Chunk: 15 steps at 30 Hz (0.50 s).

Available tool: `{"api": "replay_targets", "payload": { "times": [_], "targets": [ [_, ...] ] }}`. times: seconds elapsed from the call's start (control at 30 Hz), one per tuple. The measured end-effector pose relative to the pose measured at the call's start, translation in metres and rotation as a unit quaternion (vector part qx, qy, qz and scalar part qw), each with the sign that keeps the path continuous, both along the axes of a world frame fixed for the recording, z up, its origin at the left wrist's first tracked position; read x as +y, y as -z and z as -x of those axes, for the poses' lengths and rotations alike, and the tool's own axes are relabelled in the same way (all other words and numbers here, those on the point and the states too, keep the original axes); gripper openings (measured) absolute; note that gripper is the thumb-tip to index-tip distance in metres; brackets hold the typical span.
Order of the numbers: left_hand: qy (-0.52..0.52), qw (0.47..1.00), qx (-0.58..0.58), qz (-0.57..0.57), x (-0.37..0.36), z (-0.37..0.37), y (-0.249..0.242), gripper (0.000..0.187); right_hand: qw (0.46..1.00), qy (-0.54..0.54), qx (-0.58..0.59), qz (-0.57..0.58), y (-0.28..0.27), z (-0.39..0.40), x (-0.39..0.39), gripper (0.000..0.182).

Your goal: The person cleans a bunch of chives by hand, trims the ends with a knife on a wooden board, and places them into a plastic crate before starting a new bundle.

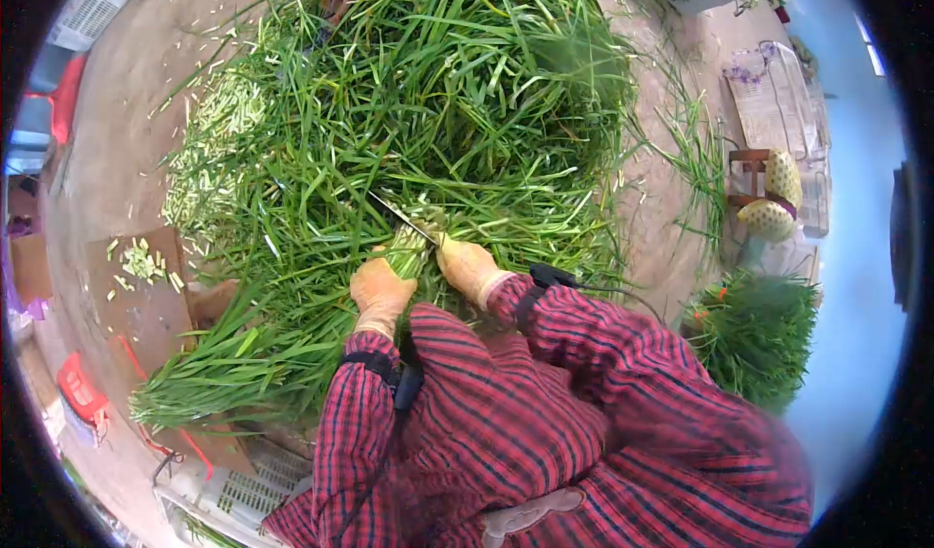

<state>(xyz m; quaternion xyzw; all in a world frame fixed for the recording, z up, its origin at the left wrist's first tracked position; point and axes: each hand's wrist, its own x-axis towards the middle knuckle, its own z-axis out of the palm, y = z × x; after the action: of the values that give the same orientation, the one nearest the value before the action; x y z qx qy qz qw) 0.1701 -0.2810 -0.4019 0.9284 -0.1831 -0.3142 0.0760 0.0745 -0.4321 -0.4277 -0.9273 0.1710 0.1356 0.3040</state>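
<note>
My left hand [382, 287], in a pale glove, is closed around a bunch of garlic chives [405, 248], pale cut ends pointing away from me. The bunch's leaves trail to the lower left. In my right hand [469, 269], also gloved, is a knife [401, 215]; its handle is hidden by the fingers. The thin blade points up and left across the pale ends of the bunch. Just beyond both hands lies a big heap of loose garlic chives [457, 81].
Chopped pale stem pieces [219, 149] lie along the heap's left side. A cardboard sheet [146, 305] with more pieces is at left. A tied green bundle [759, 339] stands at right, below a small stool [764, 193]. Plastic crates [253, 494] sit near the edges.
</note>
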Motion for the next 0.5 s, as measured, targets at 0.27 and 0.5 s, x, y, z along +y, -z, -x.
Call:
{"api": "replay_targets", "payload": {
  "times": [0.27, 0.5],
  "targets": [
    [-0.047, 0.996, 0.066, 0.024, -0.001, -0.006, -0.006, 0.048, 1.000, 0.009, 0.030, 0.004, 0.022, 0.004, 0.005, 0.016],
    [-0.073, 0.993, 0.018, 0.092, 0.040, 0.008, -0.018, 0.067, 0.995, 0.034, 0.075, -0.062, -0.032, 0.003, -0.012, 0.033]
  ]
}}
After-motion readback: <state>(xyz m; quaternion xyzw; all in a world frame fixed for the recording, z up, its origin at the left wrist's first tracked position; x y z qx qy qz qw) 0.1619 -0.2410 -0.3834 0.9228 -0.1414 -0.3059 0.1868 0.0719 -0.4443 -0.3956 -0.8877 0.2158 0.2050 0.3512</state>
